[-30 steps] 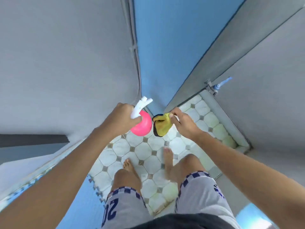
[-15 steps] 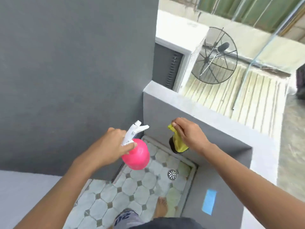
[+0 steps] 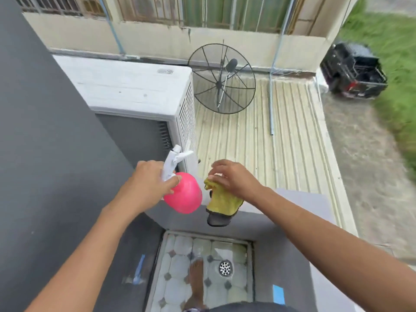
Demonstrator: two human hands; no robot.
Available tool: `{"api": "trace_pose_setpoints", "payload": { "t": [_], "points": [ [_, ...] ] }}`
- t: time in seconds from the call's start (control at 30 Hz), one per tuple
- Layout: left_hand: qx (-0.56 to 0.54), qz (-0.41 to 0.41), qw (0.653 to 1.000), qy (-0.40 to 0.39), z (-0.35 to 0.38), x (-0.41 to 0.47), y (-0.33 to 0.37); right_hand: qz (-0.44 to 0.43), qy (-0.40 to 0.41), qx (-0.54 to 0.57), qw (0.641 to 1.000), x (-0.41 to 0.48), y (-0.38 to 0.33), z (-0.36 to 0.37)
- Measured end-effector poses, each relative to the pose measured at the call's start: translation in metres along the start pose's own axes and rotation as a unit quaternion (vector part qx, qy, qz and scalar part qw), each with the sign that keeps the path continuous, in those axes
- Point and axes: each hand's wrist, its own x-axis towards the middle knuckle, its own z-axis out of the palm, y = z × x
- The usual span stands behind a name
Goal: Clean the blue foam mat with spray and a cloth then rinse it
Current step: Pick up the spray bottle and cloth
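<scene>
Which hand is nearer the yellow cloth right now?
Right. The right hand sits over the yellow cloth, fingers on its bunched top. The left hand is off to the cloth's left, gripping the pink spray bottle between them.

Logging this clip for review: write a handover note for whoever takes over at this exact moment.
Left hand: grips the pink spray bottle at its white neck.
Right hand: on the yellow cloth, which hangs at the grey wall ledge; grip unclear.
Blue foam mat: not in view.
Done: cannot be judged from this view.
Left: possibly all of it (spray, wipe, rinse).
</scene>
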Motion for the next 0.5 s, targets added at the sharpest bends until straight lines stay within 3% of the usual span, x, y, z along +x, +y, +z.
{"api": "trace_pose_setpoints", "payload": {
  "t": [0.13,0.23,0.33,0.47,0.5],
  "points": [
    [0.063,0.018,0.997,-0.043,0.016,0.059,-0.003,0.169,-0.046,-0.07,0.982,-0.002,0.07,0.022],
    [0.073,0.009,0.994,-0.079,0.021,0.085,-0.007,0.269,-0.01,-0.053,0.962,-0.02,0.112,0.034],
    [0.077,0.015,0.993,-0.088,0.024,0.102,-0.008,0.289,0.015,-0.039,0.956,-0.035,0.127,0.044],
    [0.076,0.017,0.992,-0.099,0.033,0.112,-0.008,0.267,0.113,-0.112,0.95,-0.042,0.115,0.057],
    [0.078,0.017,0.992,-0.101,0.034,0.111,-0.007,0.258,0.104,-0.113,0.954,-0.045,0.105,0.064]
  ]
}}
